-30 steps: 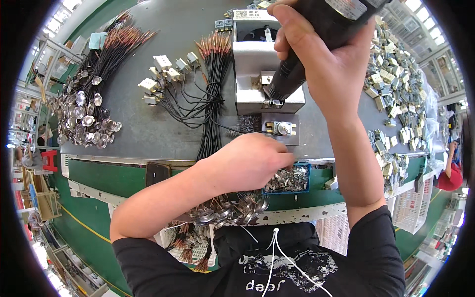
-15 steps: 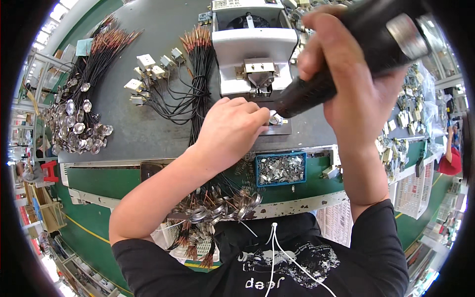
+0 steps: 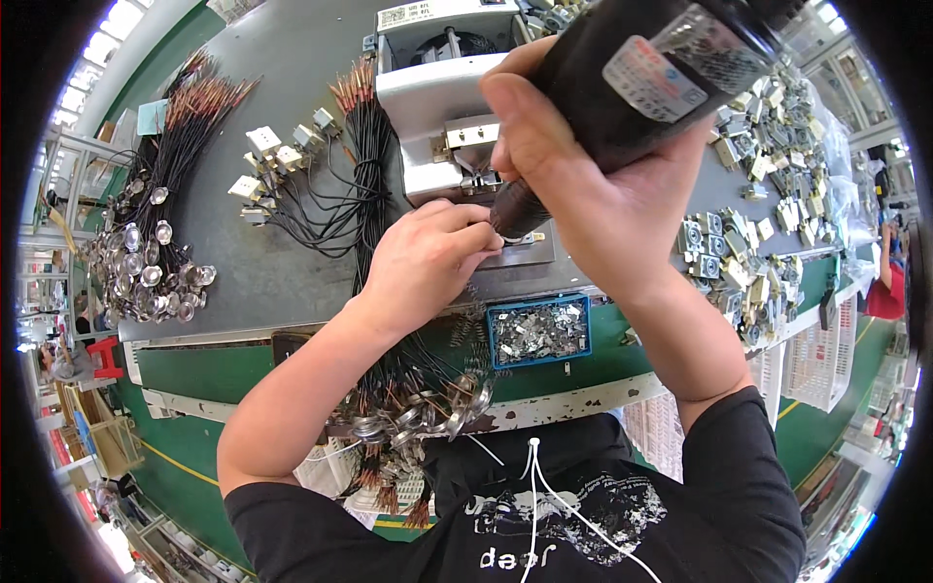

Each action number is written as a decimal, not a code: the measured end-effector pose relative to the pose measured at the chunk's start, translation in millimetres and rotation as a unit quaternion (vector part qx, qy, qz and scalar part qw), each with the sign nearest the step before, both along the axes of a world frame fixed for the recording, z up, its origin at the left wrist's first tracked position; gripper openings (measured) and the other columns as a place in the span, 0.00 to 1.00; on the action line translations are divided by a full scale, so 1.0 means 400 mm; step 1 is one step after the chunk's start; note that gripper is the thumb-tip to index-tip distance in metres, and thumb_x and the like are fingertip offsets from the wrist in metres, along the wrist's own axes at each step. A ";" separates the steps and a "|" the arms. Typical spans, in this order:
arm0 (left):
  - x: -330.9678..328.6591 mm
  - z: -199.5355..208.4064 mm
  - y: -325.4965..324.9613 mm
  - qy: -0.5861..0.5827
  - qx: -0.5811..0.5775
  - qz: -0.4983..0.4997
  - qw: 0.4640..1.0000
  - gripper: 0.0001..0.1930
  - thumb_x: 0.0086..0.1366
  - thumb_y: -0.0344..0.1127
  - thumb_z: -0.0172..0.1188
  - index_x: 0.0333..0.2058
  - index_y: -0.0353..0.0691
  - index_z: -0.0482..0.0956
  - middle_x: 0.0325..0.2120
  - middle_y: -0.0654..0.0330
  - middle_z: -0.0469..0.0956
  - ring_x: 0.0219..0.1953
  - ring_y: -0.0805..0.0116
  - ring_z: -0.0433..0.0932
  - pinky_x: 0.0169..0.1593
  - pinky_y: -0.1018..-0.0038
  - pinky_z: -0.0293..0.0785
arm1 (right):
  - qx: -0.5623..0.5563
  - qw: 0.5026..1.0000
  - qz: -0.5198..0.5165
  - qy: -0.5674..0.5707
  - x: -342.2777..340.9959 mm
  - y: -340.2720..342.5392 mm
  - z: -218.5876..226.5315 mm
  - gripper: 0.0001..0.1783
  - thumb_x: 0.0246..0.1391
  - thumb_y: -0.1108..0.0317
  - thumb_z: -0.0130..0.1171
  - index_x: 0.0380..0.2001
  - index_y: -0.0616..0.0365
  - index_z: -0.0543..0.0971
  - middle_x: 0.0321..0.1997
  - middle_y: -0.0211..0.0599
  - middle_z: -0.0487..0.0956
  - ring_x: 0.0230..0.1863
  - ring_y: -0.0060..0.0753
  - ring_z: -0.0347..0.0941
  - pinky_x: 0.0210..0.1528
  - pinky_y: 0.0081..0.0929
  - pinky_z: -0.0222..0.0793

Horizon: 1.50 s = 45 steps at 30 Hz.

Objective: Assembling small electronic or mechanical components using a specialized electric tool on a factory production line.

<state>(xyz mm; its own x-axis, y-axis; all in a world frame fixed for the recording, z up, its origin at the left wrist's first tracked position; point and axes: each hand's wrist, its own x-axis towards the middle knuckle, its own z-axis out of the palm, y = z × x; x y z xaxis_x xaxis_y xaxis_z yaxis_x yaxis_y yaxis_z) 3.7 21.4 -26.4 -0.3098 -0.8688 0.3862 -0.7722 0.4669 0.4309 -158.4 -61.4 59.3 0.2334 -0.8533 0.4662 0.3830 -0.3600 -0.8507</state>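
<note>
My right hand (image 3: 612, 185) is wrapped round a thick black power screwdriver (image 3: 622, 83), tilted so that its narrow end points down and to the left. That end meets a small part (image 3: 525, 238) on a flat metal block (image 3: 530, 255) in front of a grey-white bench machine (image 3: 442, 97). My left hand (image 3: 428, 253) has its fingers pinched together at the same part. What they grip is mostly hidden behind the fingers and the tool. Beside my left hand runs a tied bundle of black wires (image 3: 372, 185) with copper-coloured ends.
A blue tray (image 3: 539, 358) of small metal pieces sits near the table's front edge. Several white connector blocks (image 3: 267, 160) lie left of the wires. Another bundle with round metal ends (image 3: 151, 257) is farther left. Many white-and-metal parts (image 3: 748, 243) cover the right side.
The screwdriver and my right hand have moved left and down, and the tool's tip now sits against the part. My left hand stays pinched there. The whole view has shifted slightly.
</note>
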 end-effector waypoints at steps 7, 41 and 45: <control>-0.005 0.011 0.006 -0.010 -0.016 0.015 1.000 0.07 0.53 0.29 0.69 0.32 0.44 0.83 0.37 0.64 0.82 0.36 0.61 0.80 0.40 0.64 0.80 | -0.070 0.997 -0.033 -0.024 0.048 0.026 0.016 0.28 0.51 0.74 0.75 0.53 0.63 0.73 0.45 0.37 0.82 0.44 0.29 0.80 0.47 0.26 0.78; -0.024 0.015 0.008 -0.064 0.042 0.025 0.997 0.18 0.64 0.43 0.67 0.49 0.41 0.82 0.41 0.57 0.81 0.36 0.56 0.84 0.40 0.62 0.80 | -0.020 0.992 0.001 0.121 -0.046 0.003 0.105 0.15 0.56 0.77 0.69 0.46 0.65 0.79 0.35 0.34 0.83 0.34 0.23 0.80 0.36 0.22 0.76; -0.026 0.038 -0.011 -0.058 0.024 -0.021 0.998 0.17 0.62 0.38 0.67 0.50 0.44 0.82 0.39 0.61 0.81 0.34 0.60 0.84 0.38 0.66 0.80 | -0.046 0.992 -0.092 0.075 -0.053 -0.089 0.078 0.22 0.58 0.73 0.69 0.53 0.62 0.73 0.37 0.36 0.82 0.30 0.23 0.78 0.31 0.21 0.74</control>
<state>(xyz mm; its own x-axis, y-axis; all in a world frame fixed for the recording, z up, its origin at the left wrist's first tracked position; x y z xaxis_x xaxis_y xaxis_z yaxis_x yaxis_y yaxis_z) -6.8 16.8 -11.1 -0.3873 -0.8706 0.3033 -0.7980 0.4813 0.3626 -179.4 -97.0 90.3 0.1502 -0.8437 0.5154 0.1760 -0.4901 -0.8537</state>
